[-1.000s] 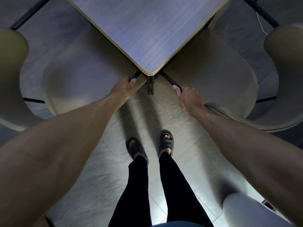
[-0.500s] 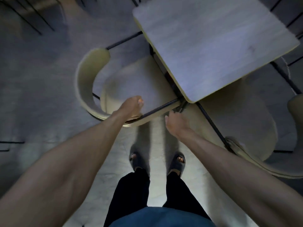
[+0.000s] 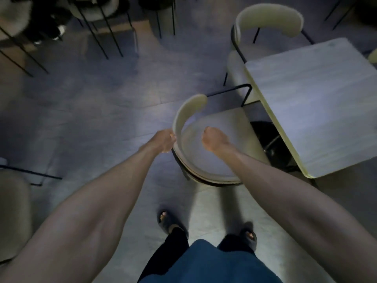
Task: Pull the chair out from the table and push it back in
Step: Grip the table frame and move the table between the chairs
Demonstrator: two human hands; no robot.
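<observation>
Chair point(image 3: 212, 148) stands ahead, seat partly under the tabletop point(image 3: 318, 103) to its right. Left hand point(image 3: 165, 140) grips the backrest; right hand point(image 3: 215, 140), fisted and empty, hovers above the seat.

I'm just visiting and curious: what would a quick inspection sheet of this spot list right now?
Surface: grey tiled floor; the table top is bare.
Job's things: the near chair stands partly under the table corner, its curved backrest toward the person.
Clutter: nothing seen.
Grippers: the left hand grips the backrest's edge; the right hand is a closed fist above the seat, and contact cannot be told.
Cables: nothing seen.
Surroundings: a second chair at the table's far side, more chairs with thin black legs beyond, another seat at the left edge, dim light.
</observation>
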